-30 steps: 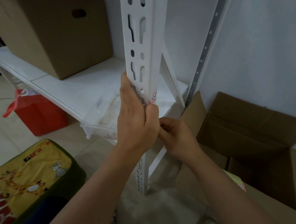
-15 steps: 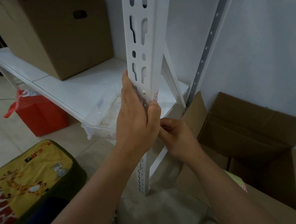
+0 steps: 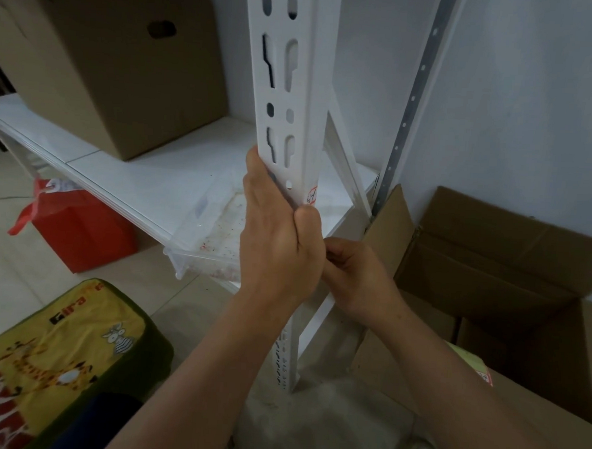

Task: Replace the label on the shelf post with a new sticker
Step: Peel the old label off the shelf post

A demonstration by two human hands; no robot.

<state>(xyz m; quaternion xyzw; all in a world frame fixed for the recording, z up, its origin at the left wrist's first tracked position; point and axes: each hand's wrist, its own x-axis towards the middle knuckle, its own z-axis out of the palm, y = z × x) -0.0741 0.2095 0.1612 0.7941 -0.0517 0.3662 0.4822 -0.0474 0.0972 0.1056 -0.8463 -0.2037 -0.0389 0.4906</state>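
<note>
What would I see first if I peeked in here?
Two hands in the middle: the left hand grips the white post, just below a small label, with the right hand tucked beside it. Next, the yellow giraffe cushion at bottom left.

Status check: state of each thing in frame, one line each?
shelf post: upright, held by left hand
label: stuck on post, partly hidden by thumb
left hand: wrapped round post, thumb at label's lower edge
right hand: fingers curled behind post; grip contents hidden
shelf box: closed, on shelf
floor box: flaps open
clear tray: overhangs shelf edge
</note>
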